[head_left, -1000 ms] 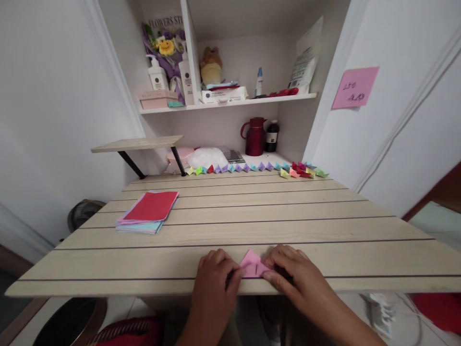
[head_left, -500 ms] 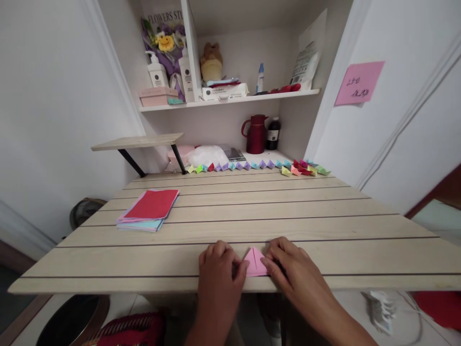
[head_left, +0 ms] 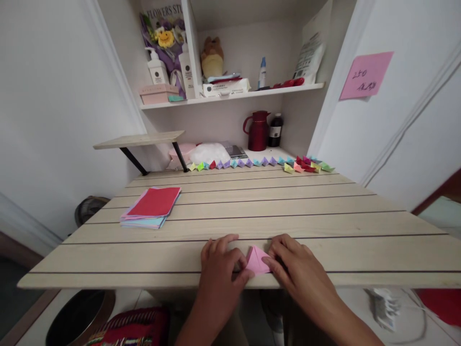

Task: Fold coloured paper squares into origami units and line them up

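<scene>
A pink sheet of origami paper (head_left: 257, 262), folded into a small triangle with a crease down its middle, is at the table's front edge. My left hand (head_left: 222, 264) pinches its lower left corner between thumb and index finger, the other fingers curled above. On the opposite side, my right hand (head_left: 293, 262) grips the right corner, thumb on top of the paper and fingers bent behind it. The triangle's tip points away from me.
A stack of coloured paper squares (head_left: 154, 202), red on top, lies at the left of the slatted table (head_left: 223, 204). Small folded paper boats (head_left: 248, 163) line the back edge. A raised wooden stand (head_left: 140, 139) is at back left, a red jug (head_left: 258, 130) behind.
My left thumb and index finger have shifted to the triangle's lower left corner, and the other fingers have lifted a little. The triangle is turned slightly. The camera view has shifted a little.
</scene>
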{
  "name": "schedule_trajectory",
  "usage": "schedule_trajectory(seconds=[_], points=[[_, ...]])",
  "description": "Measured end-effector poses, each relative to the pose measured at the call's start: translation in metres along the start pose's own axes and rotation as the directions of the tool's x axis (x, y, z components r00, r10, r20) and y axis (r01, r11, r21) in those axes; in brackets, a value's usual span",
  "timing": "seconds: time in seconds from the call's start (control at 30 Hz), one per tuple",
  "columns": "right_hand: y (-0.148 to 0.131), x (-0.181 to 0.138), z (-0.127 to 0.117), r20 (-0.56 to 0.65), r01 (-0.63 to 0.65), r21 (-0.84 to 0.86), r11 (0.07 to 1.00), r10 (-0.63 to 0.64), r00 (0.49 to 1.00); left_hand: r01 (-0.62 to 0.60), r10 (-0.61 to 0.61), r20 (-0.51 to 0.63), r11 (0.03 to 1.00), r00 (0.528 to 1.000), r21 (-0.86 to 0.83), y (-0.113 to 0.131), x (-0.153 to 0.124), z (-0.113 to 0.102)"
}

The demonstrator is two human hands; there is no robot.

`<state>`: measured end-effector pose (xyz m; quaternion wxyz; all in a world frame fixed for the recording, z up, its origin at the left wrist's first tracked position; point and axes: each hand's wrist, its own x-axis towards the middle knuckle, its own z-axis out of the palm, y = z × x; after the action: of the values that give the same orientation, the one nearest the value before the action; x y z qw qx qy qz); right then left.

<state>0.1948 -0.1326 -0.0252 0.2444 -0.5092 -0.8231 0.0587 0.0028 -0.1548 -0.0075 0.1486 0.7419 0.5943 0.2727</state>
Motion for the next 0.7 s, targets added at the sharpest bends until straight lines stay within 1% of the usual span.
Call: schedule_trajectory(seconds=[0.1,0.23,0.4,0.57,0.7], points=[[0.001,-0.0007,0.0002,0.018,-0.002,0.0,1.0,0.002,1.0,-0.027,0.027,0.0,0.999,1.0,0.032,-0.0015,-0.001,0.0012],[0.0025,-0.0008,0.0018,0.007,0.015,-0.039,0.999,-0.015,1.0,-0.066,0.065,0.014,0.994,0.998,0.089,0.0006,-0.0011,0.0015],[0.0019,0.0004,0.0041,-0.031,0.041,-0.112,0.993,-0.045,0.998,-0.068,0.075,-0.032,0.979,0.997,0.192,0.0063,0.0008,0.0051],[0.0011,0.0009,0.0049,-0.034,0.05,-0.139,0.989,-0.056,0.998,-0.094,0.108,-0.056,0.972,0.993,0.214,0.0066,0.0036,0.0098],[0.0006,0.0009,0.005,-0.057,0.035,-0.136,0.99,-0.043,0.997,-0.121,0.133,-0.042,0.968,0.99,0.22,0.0044,0.0063,0.0086]])
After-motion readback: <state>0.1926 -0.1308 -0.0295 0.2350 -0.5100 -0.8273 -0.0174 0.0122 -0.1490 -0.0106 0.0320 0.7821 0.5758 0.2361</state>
